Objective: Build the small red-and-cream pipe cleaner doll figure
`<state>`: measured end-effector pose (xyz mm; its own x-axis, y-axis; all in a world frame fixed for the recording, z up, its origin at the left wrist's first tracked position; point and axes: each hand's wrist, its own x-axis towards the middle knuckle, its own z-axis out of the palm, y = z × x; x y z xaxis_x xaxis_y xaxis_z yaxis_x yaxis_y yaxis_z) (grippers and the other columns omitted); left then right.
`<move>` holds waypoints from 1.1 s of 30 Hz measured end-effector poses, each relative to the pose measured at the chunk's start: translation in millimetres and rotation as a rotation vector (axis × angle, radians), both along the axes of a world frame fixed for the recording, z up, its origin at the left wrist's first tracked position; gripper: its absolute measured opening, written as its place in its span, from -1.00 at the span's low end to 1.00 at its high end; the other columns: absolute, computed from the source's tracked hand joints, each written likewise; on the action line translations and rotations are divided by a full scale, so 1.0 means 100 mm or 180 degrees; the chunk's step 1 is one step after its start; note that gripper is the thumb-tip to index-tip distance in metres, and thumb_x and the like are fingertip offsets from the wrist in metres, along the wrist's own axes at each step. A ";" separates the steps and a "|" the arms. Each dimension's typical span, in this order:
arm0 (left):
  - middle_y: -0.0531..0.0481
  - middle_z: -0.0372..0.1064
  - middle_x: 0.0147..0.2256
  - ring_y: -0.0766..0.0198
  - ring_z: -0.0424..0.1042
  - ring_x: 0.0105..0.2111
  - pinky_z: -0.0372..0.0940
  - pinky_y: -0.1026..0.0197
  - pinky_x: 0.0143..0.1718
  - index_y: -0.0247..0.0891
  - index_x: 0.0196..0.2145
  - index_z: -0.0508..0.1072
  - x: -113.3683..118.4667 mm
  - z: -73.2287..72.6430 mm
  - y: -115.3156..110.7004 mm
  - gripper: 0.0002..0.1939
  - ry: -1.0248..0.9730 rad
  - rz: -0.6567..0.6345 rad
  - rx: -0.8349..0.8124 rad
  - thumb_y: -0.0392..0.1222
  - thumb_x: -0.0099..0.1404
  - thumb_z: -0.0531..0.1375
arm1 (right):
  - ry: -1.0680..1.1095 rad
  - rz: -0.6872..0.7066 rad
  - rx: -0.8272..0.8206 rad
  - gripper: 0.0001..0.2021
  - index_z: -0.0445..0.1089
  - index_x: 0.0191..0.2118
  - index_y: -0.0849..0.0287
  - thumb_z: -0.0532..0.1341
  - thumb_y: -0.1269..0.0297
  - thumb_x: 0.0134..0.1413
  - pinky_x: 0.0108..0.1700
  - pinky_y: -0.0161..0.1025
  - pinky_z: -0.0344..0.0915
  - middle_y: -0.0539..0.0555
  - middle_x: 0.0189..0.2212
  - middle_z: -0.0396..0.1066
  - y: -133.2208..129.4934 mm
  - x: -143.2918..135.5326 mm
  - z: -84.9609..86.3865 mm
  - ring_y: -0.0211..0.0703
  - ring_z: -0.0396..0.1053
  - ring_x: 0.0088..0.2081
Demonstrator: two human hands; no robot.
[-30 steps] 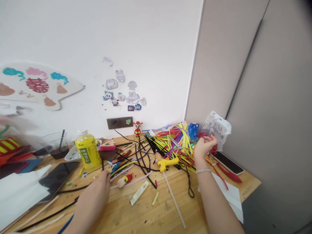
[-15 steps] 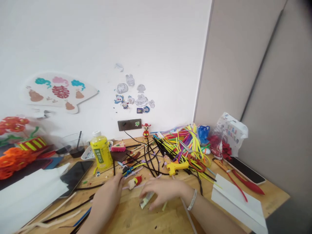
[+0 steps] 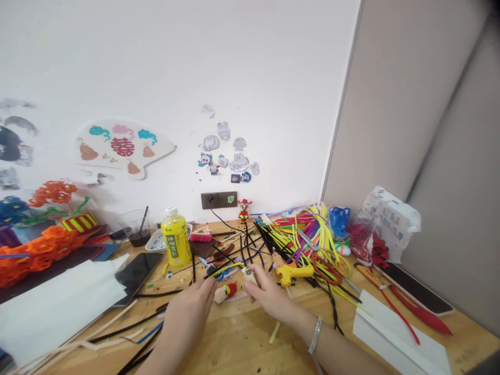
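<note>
My right hand (image 3: 270, 294) is closed round a pale lighter (image 3: 249, 275), its metal top pointing up. Just left of it, my left hand (image 3: 193, 304) has its fingers pressed together; whatever they pinch, if anything, is hidden. Between the two hands a small cream and red fuzzy piece (image 3: 225, 293) lies on the wooden table (image 3: 234, 346), close to the left fingertips. Behind the hands are blue and yellow fuzzy stems (image 3: 226, 272). A yellow glue gun (image 3: 292, 272) lies beyond my right wrist.
A yellow drink bottle (image 3: 175, 238) stands at the left, beside a dark phone (image 3: 138, 276) and white paper (image 3: 74, 304). Scissors (image 3: 308, 239) rest on a heap of coloured pipe cleaners (image 3: 289, 232). Red-handled pliers (image 3: 422, 311) and a folded sheet (image 3: 402, 336) lie right.
My right hand has picked up the lighter from the table and raised it upright, away from me. My left hand stays near the fuzzy piece. The view has shifted left.
</note>
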<state>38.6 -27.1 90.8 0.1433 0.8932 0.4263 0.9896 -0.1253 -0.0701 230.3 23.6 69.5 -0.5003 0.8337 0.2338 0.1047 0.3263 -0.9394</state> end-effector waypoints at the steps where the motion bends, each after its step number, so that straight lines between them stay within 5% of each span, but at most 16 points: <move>1: -0.02 0.44 -0.47 0.24 0.43 -0.48 0.17 0.31 -0.52 -0.20 -0.41 0.38 0.00 -0.01 -0.01 -0.75 0.0052 -0.0070 0.0106 -0.22 0.28 -0.08 | 0.0124 -0.0046 -0.0029 -0.80 0.19 -0.18 0.12 0.03 0.16 0.11 -0.44 -0.37 0.17 -0.07 -0.46 0.19 0.01 -0.02 -0.02 -0.31 0.17 -0.48; 9: 0.01 0.43 -0.54 0.29 0.41 -0.57 0.16 0.33 -0.57 -0.21 -0.43 0.38 0.07 0.01 -0.09 -0.75 0.0120 -0.0447 0.0770 -0.17 0.28 -0.05 | 0.0399 -0.0089 -0.0087 -0.68 0.24 -0.13 0.12 0.07 0.04 0.06 -0.50 -0.37 0.12 -0.01 -0.41 0.22 0.00 -0.11 -0.14 -0.30 0.15 -0.50; 12: 0.01 0.43 -0.55 0.31 0.41 -0.57 0.15 0.34 -0.58 -0.21 -0.43 0.38 0.10 0.02 -0.11 -0.72 0.0008 -0.0466 0.0871 -0.15 0.30 -0.07 | 0.0439 0.0045 -0.0085 -0.71 0.26 -0.26 0.14 0.01 0.01 0.10 -0.51 -0.38 0.12 -0.04 -0.46 0.19 -0.02 -0.11 -0.15 -0.31 0.14 -0.51; 17: 0.02 0.43 -0.57 0.31 0.41 -0.58 0.14 0.34 -0.59 -0.22 -0.42 0.38 0.13 0.04 -0.11 -0.70 -0.0075 -0.0470 0.0934 -0.17 0.30 -0.10 | 0.0587 0.0361 -0.0289 -0.70 0.10 -0.32 0.13 0.06 -0.02 0.05 -0.56 -0.38 0.11 -0.12 -0.55 0.19 -0.03 -0.09 -0.13 -0.36 0.12 -0.63; 33: 0.01 0.44 -0.55 0.30 0.40 -0.59 0.14 0.32 -0.59 -0.23 -0.41 0.39 0.19 -0.03 -0.12 -0.73 0.0031 -0.0591 0.1050 -0.20 0.29 -0.07 | 0.0197 -0.0204 -0.0040 -0.70 -0.02 -0.65 0.14 -0.06 0.20 0.04 -0.53 -0.33 -0.09 -0.10 -0.67 -0.05 -0.06 -0.11 -0.10 -0.32 -0.04 -0.57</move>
<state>57.1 -39.2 87.4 0.2952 0.6665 0.6845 0.9513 -0.2716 -0.1458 219.6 17.5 59.8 -0.4306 0.8666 0.2520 0.0666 0.3089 -0.9487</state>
